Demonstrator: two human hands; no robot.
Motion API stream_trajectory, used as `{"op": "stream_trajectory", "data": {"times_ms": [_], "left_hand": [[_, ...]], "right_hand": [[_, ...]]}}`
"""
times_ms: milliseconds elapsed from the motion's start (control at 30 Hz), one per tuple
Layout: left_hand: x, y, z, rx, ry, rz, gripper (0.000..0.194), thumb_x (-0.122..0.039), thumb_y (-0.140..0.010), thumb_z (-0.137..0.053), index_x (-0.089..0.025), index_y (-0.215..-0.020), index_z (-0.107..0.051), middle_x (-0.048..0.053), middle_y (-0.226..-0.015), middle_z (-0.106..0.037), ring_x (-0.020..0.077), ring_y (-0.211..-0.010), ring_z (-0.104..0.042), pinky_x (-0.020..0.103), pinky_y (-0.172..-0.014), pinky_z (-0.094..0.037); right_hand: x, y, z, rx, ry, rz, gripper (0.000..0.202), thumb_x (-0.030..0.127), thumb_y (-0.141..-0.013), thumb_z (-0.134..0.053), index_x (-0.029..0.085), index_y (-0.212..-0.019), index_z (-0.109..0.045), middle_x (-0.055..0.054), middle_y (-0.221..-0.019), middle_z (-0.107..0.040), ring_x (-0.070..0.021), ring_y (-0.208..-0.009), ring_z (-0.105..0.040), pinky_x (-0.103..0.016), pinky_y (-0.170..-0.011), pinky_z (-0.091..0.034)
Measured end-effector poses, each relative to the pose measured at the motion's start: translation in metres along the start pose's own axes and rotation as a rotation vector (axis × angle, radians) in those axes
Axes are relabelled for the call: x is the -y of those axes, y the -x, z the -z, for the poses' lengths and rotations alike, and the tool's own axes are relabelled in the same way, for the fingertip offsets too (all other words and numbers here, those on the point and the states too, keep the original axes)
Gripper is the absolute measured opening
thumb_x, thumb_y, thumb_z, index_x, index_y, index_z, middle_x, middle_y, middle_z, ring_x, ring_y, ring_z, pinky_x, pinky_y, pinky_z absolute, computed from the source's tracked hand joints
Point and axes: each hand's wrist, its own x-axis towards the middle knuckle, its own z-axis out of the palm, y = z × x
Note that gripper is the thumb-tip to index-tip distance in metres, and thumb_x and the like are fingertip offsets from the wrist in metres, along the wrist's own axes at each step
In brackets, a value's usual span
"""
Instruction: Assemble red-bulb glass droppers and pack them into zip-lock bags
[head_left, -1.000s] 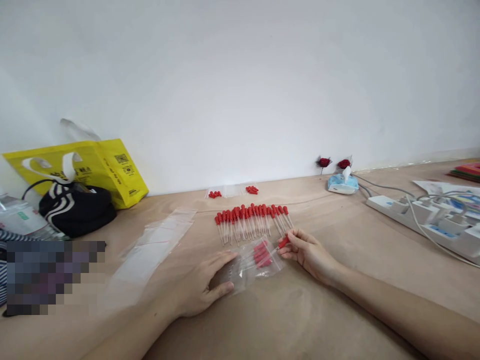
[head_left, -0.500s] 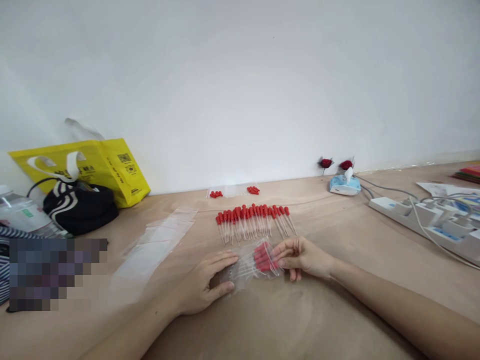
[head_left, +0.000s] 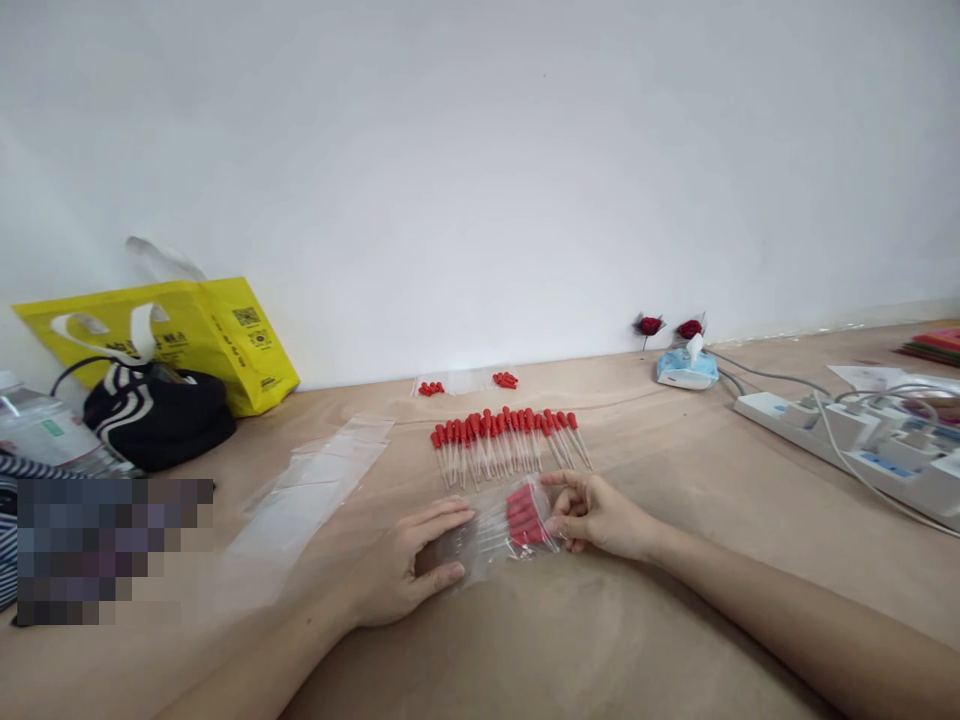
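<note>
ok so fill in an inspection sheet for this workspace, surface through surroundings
surface: brown tabletop, spills: nothing seen
job's things: red-bulb droppers in a row; others inside a clear plastic bag; flat clear bags to the left; small red pieces in two clusters at the back
clutter: yellow tote bag, black striped pouch and plastic bottle at left; wipes pack at right rear
hands: left hand spread at the bag's left end; right hand pinching its right edge
cables: several at the power strip, apart from the droppers
surroundings: white wall behind, two dark red roses near it
</note>
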Motion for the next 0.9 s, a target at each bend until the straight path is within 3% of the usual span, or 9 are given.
{"op": "stream_trajectory", "data": {"times_ms": [133, 233, 300, 367, 467, 567, 700, 900], "left_hand": [[0.001, 0.000, 0.000, 0.024, -0.001, 0.007, 0.046, -0.034, -0.078, -0.052, -0.021, -0.122, -0.046, 0.006, -0.130, -0.044, 0.0232, -0.120, -0.038, 0.041, -0.100, -0.030], [0.001, 0.001, 0.000, 0.018, 0.004, 0.023, 0.047, -0.035, -0.077, -0.052, -0.024, -0.122, -0.045, 0.005, -0.129, -0.045, 0.0239, -0.119, -0.039, 0.043, -0.099, -0.030], [0.000, 0.001, 0.001, 0.023, 0.007, 0.014, 0.046, -0.035, -0.077, -0.053, -0.024, -0.122, -0.046, 0.005, -0.129, -0.046, 0.0241, -0.119, -0.039, 0.043, -0.099, -0.031], [0.000, 0.001, 0.002, 0.038, 0.010, -0.006, 0.046, -0.034, -0.077, -0.052, -0.024, -0.122, -0.046, 0.005, -0.128, -0.047, 0.0242, -0.119, -0.039, 0.044, -0.099, -0.031], [-0.002, 0.000, 0.003, 0.052, 0.012, -0.041, 0.045, -0.034, -0.078, -0.051, -0.023, -0.122, -0.046, 0.006, -0.128, -0.047, 0.0239, -0.120, -0.038, 0.044, -0.099, -0.030], [-0.005, 0.000, 0.004, 0.049, 0.017, -0.072, 0.046, -0.034, -0.078, -0.052, -0.024, -0.122, -0.046, 0.006, -0.128, -0.046, 0.0239, -0.120, -0.038, 0.045, -0.100, -0.028], [-0.005, 0.001, 0.004, 0.060, 0.026, -0.089, 0.046, -0.035, -0.076, -0.055, -0.024, -0.120, -0.048, 0.006, -0.127, -0.048, 0.0248, -0.118, -0.040, 0.044, -0.098, -0.030], [0.002, 0.002, 0.001, -0.010, 0.090, -0.140, 0.037, -0.033, -0.082, -0.047, -0.024, -0.117, -0.050, 0.005, -0.123, -0.052, 0.0224, -0.114, -0.044, 0.039, -0.096, -0.034]], "right_hand": [[0.008, 0.002, -0.004, 0.130, 0.172, 0.086, 0.037, 0.030, -0.075, -0.055, 0.015, -0.109, -0.053, 0.005, -0.054, -0.050, -0.0062, -0.047, -0.047, -0.018, -0.046, -0.039], [0.012, 0.001, -0.004, 0.238, 0.212, 0.150, 0.028, 0.031, -0.079, -0.050, 0.018, -0.103, -0.057, 0.003, -0.060, -0.055, -0.0054, -0.048, -0.046, -0.017, -0.045, -0.038], [0.012, -0.001, -0.002, 0.173, 0.210, 0.056, 0.027, 0.032, -0.078, -0.052, 0.017, -0.100, -0.056, 0.004, -0.056, -0.053, -0.0043, -0.040, -0.042, -0.016, -0.038, -0.034], [0.010, -0.004, 0.000, -0.009, 0.200, -0.067, 0.025, 0.036, -0.076, -0.054, 0.016, -0.092, -0.055, 0.007, -0.048, -0.047, -0.0039, -0.033, -0.038, -0.015, -0.032, -0.030], [0.009, -0.009, 0.001, -0.178, 0.193, -0.118, 0.030, 0.047, -0.075, -0.051, 0.017, -0.072, -0.049, 0.008, -0.042, -0.041, -0.0055, -0.032, -0.039, -0.016, -0.029, -0.028], [0.007, -0.015, -0.003, -0.171, 0.206, -0.090, 0.037, 0.052, -0.069, -0.056, 0.017, -0.062, -0.048, 0.007, -0.041, -0.042, -0.0049, -0.033, -0.037, -0.017, -0.030, -0.026], [0.008, -0.018, -0.009, -0.196, 0.134, -0.045, 0.032, 0.037, -0.057, -0.071, 0.016, -0.056, -0.046, 0.006, -0.046, -0.046, -0.0049, -0.040, -0.040, -0.017, -0.037, -0.030], [0.025, -0.006, -0.007, -0.136, -0.048, -0.118, 0.029, 0.029, -0.059, -0.069, 0.017, -0.058, -0.042, 0.006, -0.048, -0.047, -0.0049, -0.042, -0.041, -0.018, -0.040, -0.032]]}}
